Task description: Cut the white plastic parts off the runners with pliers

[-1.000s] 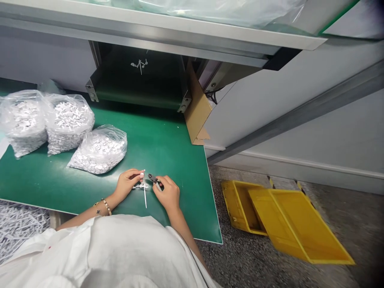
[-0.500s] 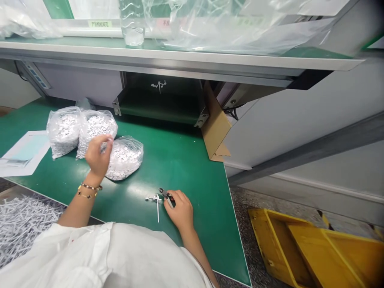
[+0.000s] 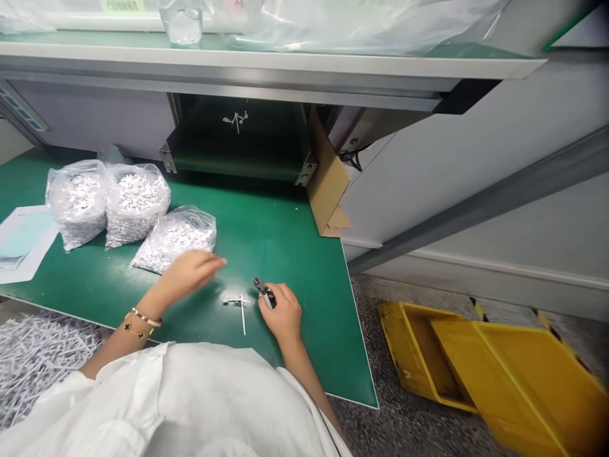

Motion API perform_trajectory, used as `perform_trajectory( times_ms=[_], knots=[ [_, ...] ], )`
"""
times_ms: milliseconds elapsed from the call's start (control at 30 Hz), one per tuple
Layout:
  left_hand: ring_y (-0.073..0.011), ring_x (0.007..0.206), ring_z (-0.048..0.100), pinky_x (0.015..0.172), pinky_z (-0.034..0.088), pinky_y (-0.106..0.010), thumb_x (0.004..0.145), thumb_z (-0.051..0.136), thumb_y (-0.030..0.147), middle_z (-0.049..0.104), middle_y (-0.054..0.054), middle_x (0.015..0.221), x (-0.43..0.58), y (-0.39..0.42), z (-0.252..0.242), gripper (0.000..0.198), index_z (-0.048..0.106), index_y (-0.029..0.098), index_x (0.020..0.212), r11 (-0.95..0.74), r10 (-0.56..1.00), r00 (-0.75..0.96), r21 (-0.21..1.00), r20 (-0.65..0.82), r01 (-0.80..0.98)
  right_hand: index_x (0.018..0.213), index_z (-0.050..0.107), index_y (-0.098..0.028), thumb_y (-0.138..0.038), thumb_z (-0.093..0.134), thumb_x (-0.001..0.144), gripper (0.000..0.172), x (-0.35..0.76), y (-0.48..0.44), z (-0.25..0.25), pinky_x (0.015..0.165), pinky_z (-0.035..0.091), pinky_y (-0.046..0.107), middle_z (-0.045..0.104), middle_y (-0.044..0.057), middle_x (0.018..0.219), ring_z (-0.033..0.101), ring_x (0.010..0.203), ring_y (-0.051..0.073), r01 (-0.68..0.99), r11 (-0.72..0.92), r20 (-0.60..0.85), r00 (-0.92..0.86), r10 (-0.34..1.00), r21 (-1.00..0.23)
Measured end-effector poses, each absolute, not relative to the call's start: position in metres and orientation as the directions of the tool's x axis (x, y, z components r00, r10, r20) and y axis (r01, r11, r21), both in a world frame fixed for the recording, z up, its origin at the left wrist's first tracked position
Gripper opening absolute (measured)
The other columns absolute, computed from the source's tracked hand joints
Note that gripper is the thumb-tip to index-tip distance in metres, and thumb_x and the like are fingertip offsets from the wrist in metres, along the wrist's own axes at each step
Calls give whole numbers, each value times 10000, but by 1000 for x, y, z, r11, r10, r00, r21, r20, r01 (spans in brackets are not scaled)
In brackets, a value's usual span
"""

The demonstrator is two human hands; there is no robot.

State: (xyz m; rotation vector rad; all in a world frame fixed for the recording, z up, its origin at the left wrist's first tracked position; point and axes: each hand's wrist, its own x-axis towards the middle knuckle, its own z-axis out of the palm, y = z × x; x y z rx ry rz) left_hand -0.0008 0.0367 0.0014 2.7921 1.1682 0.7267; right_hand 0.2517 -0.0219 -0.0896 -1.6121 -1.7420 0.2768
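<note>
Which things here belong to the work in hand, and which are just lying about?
Probably the work's:
- small dark-headed metal pliers, in the right hand
- white branched plastic piece
- clear plastic bags of small white pieces

Probably lying about:
- yellow plastic crates
- bent brown cardboard
- white paper sheet

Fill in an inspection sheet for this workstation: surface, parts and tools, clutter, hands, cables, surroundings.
Surface: green tabletop, small white specks near the conveyor.
Parts and tools: white branched piece lying between the hands; pliers in use position; three clear bags of small white parts.
Clutter: paper sheets at the left; cardboard beside the conveyor.
Hands: right hand grips the pliers; left hand blurred, overlapping the nearest bag in view, contents and contact unclear.
Cables: dark cables behind the cardboard; where they lead is hidden.
Surroundings: yellow bins on the floor, right; heap of white sticks, lower left; shelf overhead.
</note>
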Motion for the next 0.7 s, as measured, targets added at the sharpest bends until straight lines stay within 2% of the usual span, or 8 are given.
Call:
perform_trajectory(
  times_ms=[100, 167, 267, 367, 433, 500, 600, 700],
  knots=[
    [-176, 799, 590, 729, 435, -297, 943, 459, 360, 634, -76, 963, 22, 17, -19, 310, 575, 230, 1199, -783, 613, 763, 284, 206, 553, 913, 654, -202, -236, 531, 789, 178, 251, -21, -91, 715, 421, 266, 599, 14, 781, 563, 742, 158, 769, 175, 358, 75, 931, -615],
    [-177, 774, 584, 709, 431, -291, 933, 458, 418, 623, -81, 935, 31, 10, -29, 369, 554, 207, 1221, -797, 591, 790, 267, 162, 542, 917, 654, -201, -234, 536, 785, 180, 250, -21, -92, 719, 424, 266, 598, 14, 781, 562, 744, 157, 768, 176, 351, 67, 934, -616],
    [-178, 757, 576, 690, 422, -278, 955, 417, 380, 614, -71, 882, 38, 7, -38, 334, 573, 192, 1183, -811, 572, 814, 219, 104, 542, 913, 656, -203, -222, 538, 775, 183, 250, -21, -92, 728, 425, 265, 595, 12, 779, 560, 746, 157, 769, 179, 349, 60, 935, -613],
    [-167, 748, 573, 684, 422, -258, 978, 360, 312, 598, -50, 832, 38, 10, -43, 303, 600, 209, 1130, -768, 627, 775, 232, 78, 597, 906, 658, -210, -221, 537, 773, 180, 250, -21, -91, 732, 419, 263, 591, 10, 774, 559, 751, 158, 774, 169, 338, 62, 939, -611],
    [-164, 762, 582, 699, 436, -253, 975, 366, 311, 592, -47, 844, 35, 14, -46, 296, 600, 218, 1131, -711, 682, 727, 304, 80, 634, 900, 660, -215, -220, 535, 774, 178, 250, -21, -90, 732, 417, 261, 590, 9, 770, 557, 749, 157, 773, 163, 331, 64, 942, -613],
    [-176, 815, 594, 739, 461, -271, 954, 421, 333, 590, -58, 928, 31, 18, -50, 313, 545, 223, 1218, -644, 739, 666, 403, 105, 650, 899, 661, -216, -222, 536, 775, 177, 250, -21, -89, 733, 417, 259, 592, 10, 773, 556, 747, 155, 770, 157, 324, 67, 944, -618],
    [-198, 891, 592, 808, 484, -326, 911, 506, 339, 564, -72, 1042, 23, 23, -58, 461, 417, 232, 1351, -566, 799, 585, 503, 138, 654, 901, 662, -217, -227, 538, 774, 177, 250, -21, -89, 735, 418, 258, 593, 8, 775, 557, 745, 153, 769, 150, 317, 72, 946, -622],
    [-213, 939, 581, 840, 481, -345, 907, 506, 305, 565, -79, 1042, 17, 26, -64, 355, 530, 214, 1250, -533, 825, 550, 500, 130, 682, 901, 662, -217, -227, 538, 773, 179, 250, -21, -90, 740, 419, 259, 594, 8, 778, 557, 748, 154, 765, 146, 312, 74, 947, -627]
  ],
)
